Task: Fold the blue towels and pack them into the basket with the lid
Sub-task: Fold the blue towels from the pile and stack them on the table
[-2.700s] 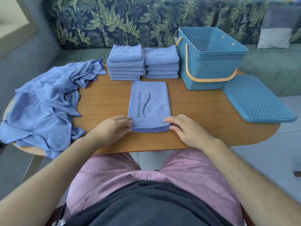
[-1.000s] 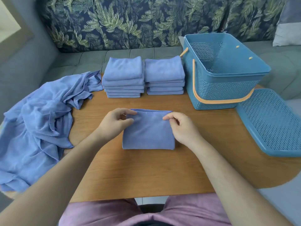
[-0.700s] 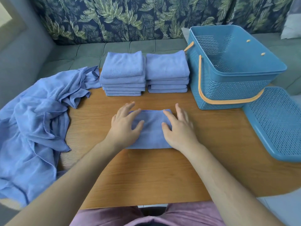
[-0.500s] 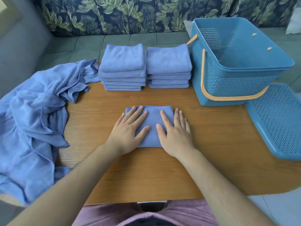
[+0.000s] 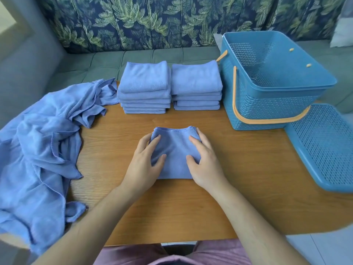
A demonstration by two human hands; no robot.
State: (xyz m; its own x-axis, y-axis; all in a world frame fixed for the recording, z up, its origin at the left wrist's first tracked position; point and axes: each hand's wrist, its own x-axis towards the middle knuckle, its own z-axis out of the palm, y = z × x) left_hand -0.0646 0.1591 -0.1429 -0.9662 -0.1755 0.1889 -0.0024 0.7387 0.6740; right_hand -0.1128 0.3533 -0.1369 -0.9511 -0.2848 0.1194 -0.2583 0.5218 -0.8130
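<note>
A folded blue towel (image 5: 175, 155) lies on the wooden table (image 5: 172, 207) in front of me. My left hand (image 5: 143, 165) grips its left side and my right hand (image 5: 206, 165) grips its right side, thumbs on top and fingers curled at the edges. The towel's far edge bunches up between my hands. Two stacks of folded blue towels (image 5: 145, 79) (image 5: 195, 79) stand at the back of the table. To their right is the open blue basket (image 5: 267, 111) with an orange handle, nothing visible inside. Its perforated lid (image 5: 324, 146) lies at the right table edge.
A heap of unfolded blue towels (image 5: 38, 140) covers the left end of the table and hangs over its edge. A sofa with a leaf-patterned back runs behind the table. Bare wood shows between me and the towel.
The long towel was folded in half into a small square. My flat palms pressed it down, and now both hands grip its sides, bunching the far edge.
</note>
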